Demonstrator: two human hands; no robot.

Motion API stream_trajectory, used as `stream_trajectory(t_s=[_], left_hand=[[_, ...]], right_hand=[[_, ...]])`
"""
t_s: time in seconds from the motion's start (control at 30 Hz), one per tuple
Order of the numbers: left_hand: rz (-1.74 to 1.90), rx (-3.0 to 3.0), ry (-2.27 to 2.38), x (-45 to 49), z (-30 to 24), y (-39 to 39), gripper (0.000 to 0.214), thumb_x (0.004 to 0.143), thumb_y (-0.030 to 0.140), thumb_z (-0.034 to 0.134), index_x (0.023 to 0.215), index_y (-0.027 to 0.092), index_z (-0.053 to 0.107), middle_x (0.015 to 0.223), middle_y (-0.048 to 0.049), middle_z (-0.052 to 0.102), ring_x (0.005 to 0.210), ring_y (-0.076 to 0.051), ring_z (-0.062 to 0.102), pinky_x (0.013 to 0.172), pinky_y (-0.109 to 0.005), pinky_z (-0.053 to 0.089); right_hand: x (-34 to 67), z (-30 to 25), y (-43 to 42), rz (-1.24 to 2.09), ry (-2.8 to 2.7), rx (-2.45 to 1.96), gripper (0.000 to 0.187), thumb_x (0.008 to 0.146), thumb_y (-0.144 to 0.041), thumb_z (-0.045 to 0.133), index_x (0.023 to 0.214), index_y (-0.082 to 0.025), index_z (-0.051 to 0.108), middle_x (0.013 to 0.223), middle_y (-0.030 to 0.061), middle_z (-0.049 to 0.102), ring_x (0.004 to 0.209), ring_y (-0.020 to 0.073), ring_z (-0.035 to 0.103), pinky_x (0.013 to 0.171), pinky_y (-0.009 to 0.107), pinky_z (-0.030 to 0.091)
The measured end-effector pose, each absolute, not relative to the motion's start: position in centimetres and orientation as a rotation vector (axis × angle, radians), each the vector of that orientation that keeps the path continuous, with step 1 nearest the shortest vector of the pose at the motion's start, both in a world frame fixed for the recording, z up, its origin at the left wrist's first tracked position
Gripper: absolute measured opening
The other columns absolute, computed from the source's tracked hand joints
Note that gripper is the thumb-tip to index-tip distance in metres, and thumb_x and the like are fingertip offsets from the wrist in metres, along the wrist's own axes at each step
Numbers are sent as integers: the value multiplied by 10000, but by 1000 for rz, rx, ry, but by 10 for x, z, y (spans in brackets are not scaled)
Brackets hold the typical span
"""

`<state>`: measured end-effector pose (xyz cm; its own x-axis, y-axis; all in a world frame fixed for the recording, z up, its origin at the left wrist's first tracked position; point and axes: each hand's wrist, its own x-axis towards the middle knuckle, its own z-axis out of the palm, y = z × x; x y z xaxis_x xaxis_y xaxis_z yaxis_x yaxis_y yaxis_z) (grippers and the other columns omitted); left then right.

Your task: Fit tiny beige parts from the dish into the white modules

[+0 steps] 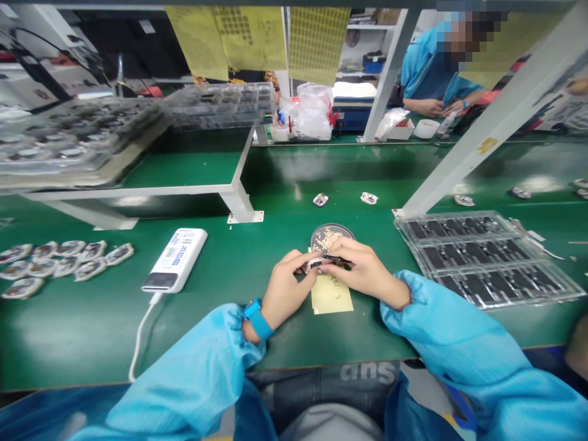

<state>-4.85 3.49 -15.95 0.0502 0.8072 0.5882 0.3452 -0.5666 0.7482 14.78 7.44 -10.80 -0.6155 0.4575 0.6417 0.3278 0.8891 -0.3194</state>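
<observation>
My left hand [289, 285] and my right hand [361, 266] meet over the green bench, fingers pinched together on a small white and dark part [316, 264] held between them. The right fingers also seem to grip a thin dark tool, too small to name. Under the hands lies a yellow paper sheet [331, 297]. Just beyond them sits a round dish [331, 236] filled with tiny pale pieces. Both arms wear blue sleeves, and a blue band circles the left wrist.
A white power bank [177, 258] with a cable lies to the left, beside rows of small round parts [59, 260]. Clear trays of dark parts [487, 260] lie at the right. Loose parts [320, 199] rest farther back. A raised shelf [184, 184] carries stacked trays. Another person [436, 73] works opposite.
</observation>
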Motion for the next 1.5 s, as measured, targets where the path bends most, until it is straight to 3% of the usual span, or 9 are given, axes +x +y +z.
stream_trajectory(t_s=[0.2, 0.33, 0.47, 0.57, 0.7, 0.97, 1.17, 1.33, 1.5], left_hand=[[1509, 1956, 1154, -49, -160, 35, 355, 884, 130, 609, 1204, 225, 729, 791, 0, 549, 737, -127, 510, 681, -249, 430], [1505, 1952, 1168, -50, -159, 34, 355, 875, 129, 603, 1192, 221, 734, 779, 3, 542, 728, -125, 507, 672, -246, 427], [1469, 1882, 1197, -51, -158, 35, 327, 871, 159, 598, 1156, 207, 751, 764, 2, 545, 672, -118, 496, 622, -243, 414], [1427, 1738, 1208, -52, -158, 39, 309, 861, 217, 628, 1140, 187, 758, 838, -24, 620, 655, -117, 517, 603, -251, 418], [1407, 1550, 1120, -54, -160, 44, 342, 834, 260, 672, 1159, 177, 744, 997, -69, 716, 779, -161, 616, 694, -281, 480], [1465, 1658, 1112, -47, -159, 35, 274, 834, 191, 654, 1099, 188, 725, 947, -35, 740, 722, -135, 602, 657, -252, 483], [1544, 1900, 1335, -57, -156, 74, 282, 927, 180, 543, 1161, 204, 700, 1111, -39, 735, 917, -164, 670, 858, -289, 546], [1595, 1784, 1661, -86, -125, 150, 384, 990, 187, 438, 1333, 127, 601, 1337, -129, 645, 1247, -238, 600, 1101, -344, 449], [1507, 1653, 1959, -95, -105, 184, 610, 956, 194, 474, 1530, 30, 349, 1428, -304, 482, 1235, -400, 600, 1051, -498, 461]], right_hand=[[151, -111, 74, 100, -2358, -538, 141, 951, -236, 644, 1081, -228, 701, 919, 44, 623, 855, 163, 608, 705, 283, 491], [146, -113, 71, 30, -2384, -524, 114, 951, -212, 623, 1045, -207, 687, 922, 53, 637, 846, 166, 605, 688, 282, 489], [147, -110, 74, 175, -2359, -490, 72, 942, -251, 648, 973, -188, 663, 908, 53, 643, 858, 174, 607, 751, 305, 506], [158, -103, 87, 182, -2260, -688, 119, 952, -295, 644, 909, -187, 669, 901, 53, 645, 850, 178, 613, 758, 312, 506], [172, -97, 99, 7, -2249, -979, 190, 993, -323, 576, 938, -202, 711, 904, 56, 659, 848, 192, 626, 776, 336, 502], [147, -110, 79, 169, -2224, -670, 167, 899, -341, 715, 1005, -212, 705, 983, 63, 719, 934, 215, 670, 832, 344, 539], [157, -106, 85, 125, -2125, -769, 109, 937, -304, 657, 922, -206, 700, 915, 48, 693, 841, 190, 647, 757, 315, 503], [164, -103, 89, 163, -2116, -833, 180, 943, -347, 639, 833, -209, 674, 845, 32, 653, 769, 179, 611, 694, 310, 465], [168, -103, 89, 166, -2118, -881, 205, 935, -388, 642, 827, -216, 672, 875, 40, 663, 796, 196, 621, 708, 320, 468]])
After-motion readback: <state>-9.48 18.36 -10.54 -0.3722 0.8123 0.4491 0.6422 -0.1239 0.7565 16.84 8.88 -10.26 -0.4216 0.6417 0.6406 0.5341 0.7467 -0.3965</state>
